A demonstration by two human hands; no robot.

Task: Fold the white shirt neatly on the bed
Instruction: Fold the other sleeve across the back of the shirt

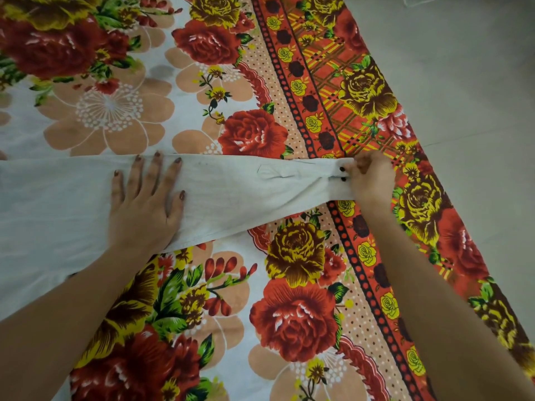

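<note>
Head view looks down on the bed (202, 285), which is covered with a floral sheet of red and yellow roses, and on the white shirt (58, 204) spread across it from the left edge of the picture. One sleeve (246, 186) of the shirt stretches to the right over the sheet's orange patterned border (327, 111). I have my left hand (147, 201) pressed flat on the sleeve near where it widens into the body, palm down, fingers spread and gripping nothing. My right hand (372, 180) is clenched on the cuff (335, 178) at the sleeve's far end, pinching the cloth between thumb and fingers, right over the border. Two dark buttons (342, 174) show on the cuff just beside my fingertips. The sleeve lies drawn out between my two hands, with a small crease near the cuff. Beyond the sheet's edge, on the right, pale floor (469, 82) shows.
</note>
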